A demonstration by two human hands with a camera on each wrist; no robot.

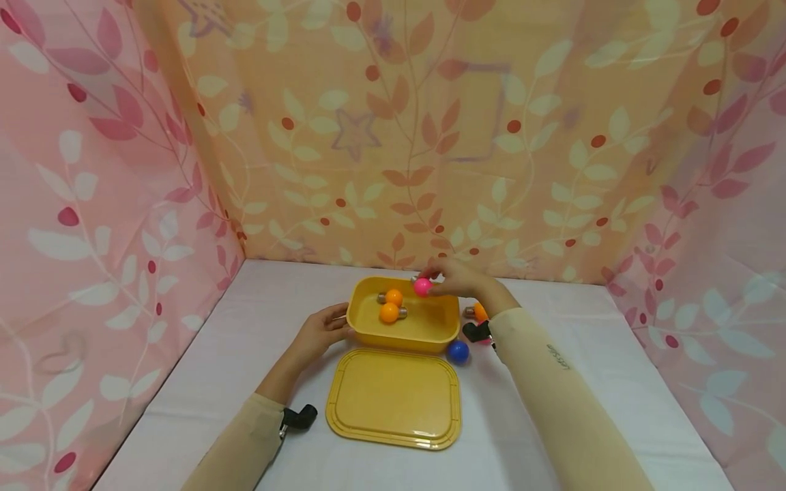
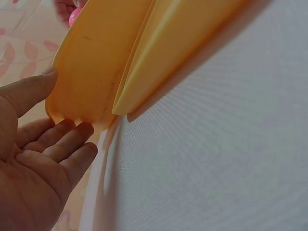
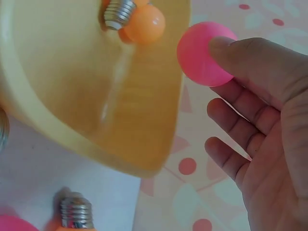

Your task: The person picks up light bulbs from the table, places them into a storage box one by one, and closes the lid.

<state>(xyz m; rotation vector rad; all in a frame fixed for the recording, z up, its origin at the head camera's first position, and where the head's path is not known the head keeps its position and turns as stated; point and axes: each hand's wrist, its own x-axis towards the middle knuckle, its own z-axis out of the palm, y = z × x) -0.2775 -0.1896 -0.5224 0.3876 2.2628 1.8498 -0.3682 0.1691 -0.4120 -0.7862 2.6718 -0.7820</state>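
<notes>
My right hand (image 1: 459, 277) pinches a pink light bulb (image 1: 422, 287) between thumb and fingers, over the far right part of a yellow plastic box (image 1: 432, 319). In the right wrist view the thumb presses on the pink globe (image 3: 199, 55); the other fingers are loosely bent. Two orange bulbs (image 1: 389, 313) with metal screw bases lie inside the box on its left. At the box's left end, my left hand (image 1: 318, 330) touches the outer wall. The left wrist view shows its thumb and fingertips (image 2: 86, 129) against that wall, fingers relaxed.
The yellow lid (image 1: 393, 399) lies flat in front of the box. A blue bulb (image 1: 458, 352) sits at the box's near right corner. Right of the box are an orange bulb (image 1: 481, 311) and a pink bulb (image 3: 17, 224), partly hidden by my right wrist. Patterned cloth (image 1: 405, 136) hangs behind.
</notes>
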